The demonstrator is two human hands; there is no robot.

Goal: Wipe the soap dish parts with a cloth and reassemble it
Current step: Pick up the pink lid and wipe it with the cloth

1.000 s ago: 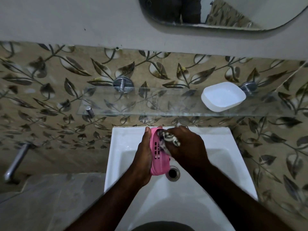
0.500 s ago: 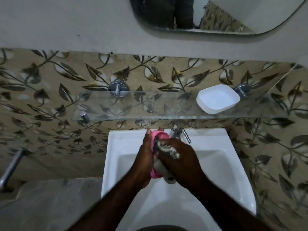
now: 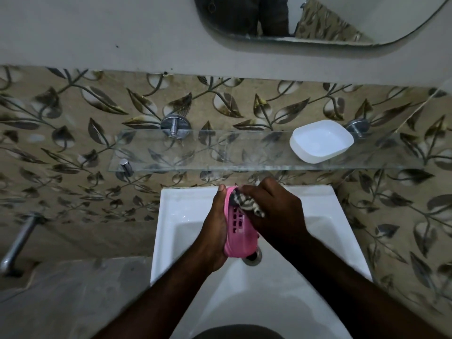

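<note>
Over the white sink, my left hand (image 3: 215,231) holds the pink slotted soap dish tray (image 3: 238,237) upright on its edge, its drain holes facing right. My right hand (image 3: 276,216) presses a striped grey and white cloth (image 3: 247,204) against the tray's upper part. The white soap dish base (image 3: 321,141) stands apart on the right of the glass shelf, open side up and with nothing in it.
The glass shelf (image 3: 195,152) runs along the leaf-patterned wall just above the sink (image 3: 186,216). The sink drain (image 3: 253,258) lies under the tray. A mirror (image 3: 318,18) hangs above. A metal pipe (image 3: 17,243) sticks out at the left, over a grey counter.
My right hand with the cloth has slid up the tray, so the drain holes show again. The view has shifted slightly.
</note>
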